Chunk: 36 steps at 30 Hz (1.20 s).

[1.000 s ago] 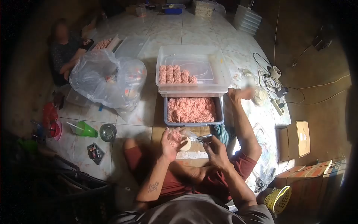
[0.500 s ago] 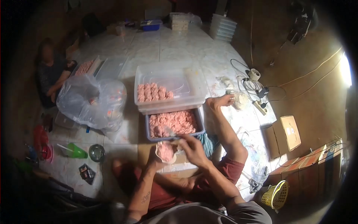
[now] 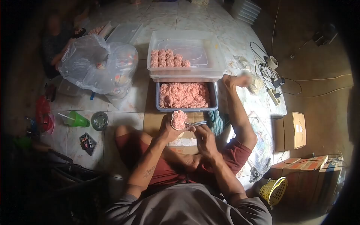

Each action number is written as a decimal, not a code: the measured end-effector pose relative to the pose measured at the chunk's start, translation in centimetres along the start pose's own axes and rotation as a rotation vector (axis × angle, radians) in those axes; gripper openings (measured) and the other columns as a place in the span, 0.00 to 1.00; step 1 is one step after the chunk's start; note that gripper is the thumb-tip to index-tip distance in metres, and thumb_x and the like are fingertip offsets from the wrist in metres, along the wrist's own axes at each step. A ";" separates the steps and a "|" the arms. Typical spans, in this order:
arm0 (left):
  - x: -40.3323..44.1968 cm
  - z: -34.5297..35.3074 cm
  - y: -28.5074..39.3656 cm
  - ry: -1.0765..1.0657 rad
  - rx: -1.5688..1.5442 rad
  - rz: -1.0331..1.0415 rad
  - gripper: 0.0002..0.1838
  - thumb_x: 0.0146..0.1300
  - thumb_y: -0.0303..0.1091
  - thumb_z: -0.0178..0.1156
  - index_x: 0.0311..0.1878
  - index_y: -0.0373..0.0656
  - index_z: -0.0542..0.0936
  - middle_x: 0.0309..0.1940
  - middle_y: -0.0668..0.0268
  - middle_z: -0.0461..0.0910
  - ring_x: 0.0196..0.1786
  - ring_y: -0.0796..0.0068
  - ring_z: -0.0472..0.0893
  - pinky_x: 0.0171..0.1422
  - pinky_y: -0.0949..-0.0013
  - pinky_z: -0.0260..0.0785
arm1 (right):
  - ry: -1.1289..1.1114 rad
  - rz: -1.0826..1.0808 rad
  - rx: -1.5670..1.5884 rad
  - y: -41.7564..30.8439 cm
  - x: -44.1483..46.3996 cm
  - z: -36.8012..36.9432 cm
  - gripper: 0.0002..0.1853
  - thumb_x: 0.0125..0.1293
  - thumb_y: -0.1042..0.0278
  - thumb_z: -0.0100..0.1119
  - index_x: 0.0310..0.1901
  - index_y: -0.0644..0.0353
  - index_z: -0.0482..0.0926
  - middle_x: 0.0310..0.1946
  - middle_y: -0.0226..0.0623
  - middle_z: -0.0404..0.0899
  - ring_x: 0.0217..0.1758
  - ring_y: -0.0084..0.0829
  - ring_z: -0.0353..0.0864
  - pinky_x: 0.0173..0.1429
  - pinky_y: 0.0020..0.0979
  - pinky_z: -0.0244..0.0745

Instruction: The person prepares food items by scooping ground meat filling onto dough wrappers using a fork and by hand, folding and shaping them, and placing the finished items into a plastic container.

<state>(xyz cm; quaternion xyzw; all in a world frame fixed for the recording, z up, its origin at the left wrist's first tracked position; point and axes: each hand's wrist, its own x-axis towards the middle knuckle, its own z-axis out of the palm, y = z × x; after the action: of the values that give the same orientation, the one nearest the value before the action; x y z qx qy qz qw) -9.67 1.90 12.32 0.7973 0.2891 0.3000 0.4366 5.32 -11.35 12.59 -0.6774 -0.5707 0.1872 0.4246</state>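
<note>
My left hand (image 3: 169, 130) is closed around a thin white wrapper (image 3: 173, 123) heaped with pink minced meat (image 3: 179, 118). In my right hand (image 3: 205, 138) is a thin metal spatula (image 3: 189, 124), its tip at the side of the heaped meat. Most of the spatula's end is hidden by the meat and my fingers. Just beyond my hands stands a grey-blue tub (image 3: 215, 98) full of minced meat (image 3: 183, 94). Behind it, a clear plastic box (image 3: 208, 43) has rows of meat-filled pieces (image 3: 165, 59) along its left front.
Plastic bags (image 3: 86, 63) lie on the left near another person (image 3: 56, 41). A green cup (image 3: 79, 119) and a glass ashtray (image 3: 98, 121) sit on the tiles. Right of my bent leg are cables (image 3: 264, 71), cardboard boxes (image 3: 299, 129) and a yellow basket (image 3: 275, 190).
My right hand has drawn the spatula back from the meat tub to the wrapper in my left hand. The meat there is now heaped higher. The camera view has tilted down.
</note>
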 end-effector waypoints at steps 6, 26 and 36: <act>-0.1 -1.3 -1.4 0.136 -0.101 -0.152 0.30 0.47 0.41 0.84 0.48 0.36 0.80 0.35 0.61 0.83 0.38 0.64 0.82 0.47 0.64 0.78 | -0.038 0.407 0.442 1.0 -0.6 -0.4 0.10 0.77 0.72 0.52 0.50 0.69 0.80 0.33 0.28 0.75 0.40 0.23 0.74 0.45 0.31 0.73; 0.0 -0.9 0.3 0.151 -0.492 0.012 0.19 0.51 0.27 0.80 0.39 0.41 0.77 0.33 0.68 0.76 0.37 0.76 0.76 0.45 0.70 0.73 | -0.216 0.506 1.008 1.8 -4.0 1.4 0.12 0.81 0.68 0.51 0.54 0.63 0.82 0.29 0.19 0.66 0.34 0.15 0.62 0.40 0.21 0.62; 0.0 -0.9 0.6 0.208 -0.215 0.017 0.24 0.47 0.28 0.83 0.42 0.40 0.76 0.34 0.69 0.78 0.39 0.78 0.78 0.47 0.71 0.74 | 0.061 0.211 0.427 2.8 -3.6 1.5 0.12 0.75 0.75 0.54 0.55 0.66 0.81 0.39 0.41 0.76 0.41 0.35 0.76 0.50 0.32 0.71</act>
<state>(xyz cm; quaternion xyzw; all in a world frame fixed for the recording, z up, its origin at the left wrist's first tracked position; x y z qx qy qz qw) -10.23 2.09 13.20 0.7129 0.2922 0.4142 0.4846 4.96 -14.12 8.73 -0.6333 -0.4312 0.3266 0.5534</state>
